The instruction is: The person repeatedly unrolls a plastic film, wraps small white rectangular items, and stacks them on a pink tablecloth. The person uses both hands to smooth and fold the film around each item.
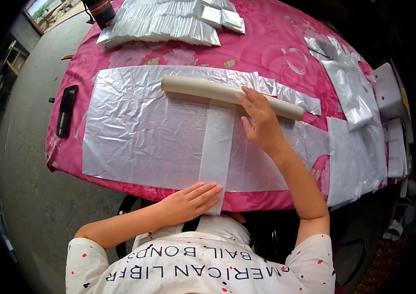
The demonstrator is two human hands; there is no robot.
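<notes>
I see a pale beige tube (227,96) lying flat across the far edge of a clear plastic sheet (139,132) spread on the pink table. A narrow folded white plastic strip (216,147) runs from the tube toward the table's near edge, lying flat on the sheet.

Left hand (188,202) flat, palm down, fingers together and pointing right, forearm coming in from the lower left, elbow bent. Right hand (261,119) stretched way out front, arm nearly straight up from the lower right, palm down, fingers (249,95) spread a bit and pressing flat, wrist slightly cocked
</notes>
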